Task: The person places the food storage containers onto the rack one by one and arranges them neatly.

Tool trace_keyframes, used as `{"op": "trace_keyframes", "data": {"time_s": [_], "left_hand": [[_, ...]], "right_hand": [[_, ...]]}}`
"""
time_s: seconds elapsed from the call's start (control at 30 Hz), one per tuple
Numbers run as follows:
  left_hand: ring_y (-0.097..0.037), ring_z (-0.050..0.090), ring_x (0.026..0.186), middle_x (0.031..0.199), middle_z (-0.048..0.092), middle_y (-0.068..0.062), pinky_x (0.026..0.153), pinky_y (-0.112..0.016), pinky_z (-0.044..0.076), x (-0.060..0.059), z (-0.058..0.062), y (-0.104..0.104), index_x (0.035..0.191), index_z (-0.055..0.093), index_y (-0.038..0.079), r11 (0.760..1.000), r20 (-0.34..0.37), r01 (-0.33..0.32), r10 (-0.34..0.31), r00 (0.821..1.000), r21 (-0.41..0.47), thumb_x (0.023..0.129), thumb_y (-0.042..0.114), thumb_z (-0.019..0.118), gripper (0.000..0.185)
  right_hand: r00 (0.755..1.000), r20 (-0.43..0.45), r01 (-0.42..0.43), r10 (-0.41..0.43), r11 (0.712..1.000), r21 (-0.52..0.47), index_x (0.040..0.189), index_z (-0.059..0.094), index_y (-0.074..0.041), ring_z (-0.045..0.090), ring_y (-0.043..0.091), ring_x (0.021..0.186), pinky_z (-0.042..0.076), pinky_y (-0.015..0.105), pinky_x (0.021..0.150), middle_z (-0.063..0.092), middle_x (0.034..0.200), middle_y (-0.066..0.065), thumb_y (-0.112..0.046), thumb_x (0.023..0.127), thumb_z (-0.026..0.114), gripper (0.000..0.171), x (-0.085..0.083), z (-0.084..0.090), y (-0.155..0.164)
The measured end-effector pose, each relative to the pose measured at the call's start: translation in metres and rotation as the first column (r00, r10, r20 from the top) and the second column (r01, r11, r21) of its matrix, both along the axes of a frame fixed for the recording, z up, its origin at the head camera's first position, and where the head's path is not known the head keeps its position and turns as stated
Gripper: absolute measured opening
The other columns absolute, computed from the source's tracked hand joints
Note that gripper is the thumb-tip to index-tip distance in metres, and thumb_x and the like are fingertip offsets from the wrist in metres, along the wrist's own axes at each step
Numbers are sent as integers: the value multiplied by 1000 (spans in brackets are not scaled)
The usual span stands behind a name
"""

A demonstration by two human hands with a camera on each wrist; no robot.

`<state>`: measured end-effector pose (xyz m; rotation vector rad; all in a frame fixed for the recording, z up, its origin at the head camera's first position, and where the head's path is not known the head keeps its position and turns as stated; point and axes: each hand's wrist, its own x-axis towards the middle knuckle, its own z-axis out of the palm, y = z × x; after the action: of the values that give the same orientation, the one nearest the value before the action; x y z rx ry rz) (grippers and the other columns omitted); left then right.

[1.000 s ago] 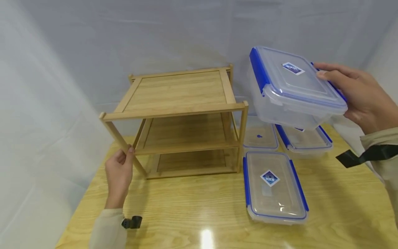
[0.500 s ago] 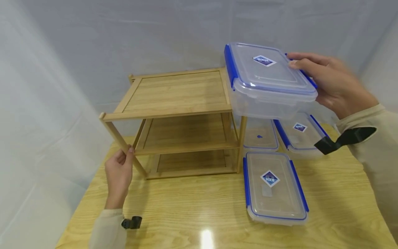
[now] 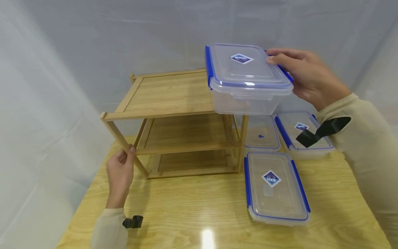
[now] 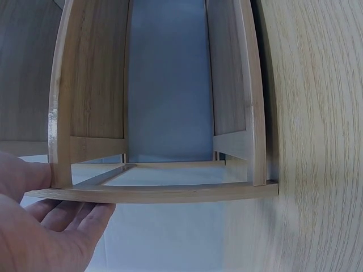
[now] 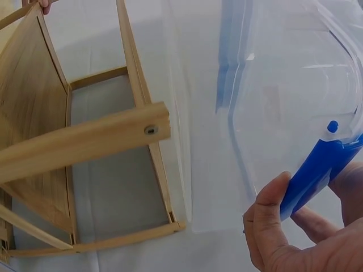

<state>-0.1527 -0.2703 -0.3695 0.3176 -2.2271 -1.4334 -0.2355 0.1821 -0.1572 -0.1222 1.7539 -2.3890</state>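
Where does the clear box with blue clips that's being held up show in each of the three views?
Head: the held box is upper centre-right, gripped by the right hand above the rack's right end.
Left wrist: not in it; only the left hand gripping a rack post.
Right wrist: fills the upper right, thumb on its blue clip.
Shared landmark: the wooden rack.

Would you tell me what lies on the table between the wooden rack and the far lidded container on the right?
A clear lid with a blue dot lies flat between the wooden rack and the far container, seen in the head view.
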Motion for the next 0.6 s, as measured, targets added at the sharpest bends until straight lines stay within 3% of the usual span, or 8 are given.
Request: {"op": "trace_keyframes", "data": {"time_s": [0.13,0.6], "left_hand": [[-22,60,112,121,63,-13,92,-29,50,-1,1,1,128,58,4,1000,-5,2,-2,1000,7,97,36,53,45],[-22,59,112,122,62,-13,92,-29,50,0,5,2,130,57,4,1000,17,-2,2,1000,17,97,37,53,46]], "right_hand": [[1000,8,18,-18,1000,23,124,63,-12,57,23,108,57,31,77,45,134,6,-9,77,80,50,-3,5,-13],[1000,-27,18,-15,994,110,120,65,-11,58,22,106,57,26,75,52,127,7,-12,75,82,48,-15,14,-66]]}}
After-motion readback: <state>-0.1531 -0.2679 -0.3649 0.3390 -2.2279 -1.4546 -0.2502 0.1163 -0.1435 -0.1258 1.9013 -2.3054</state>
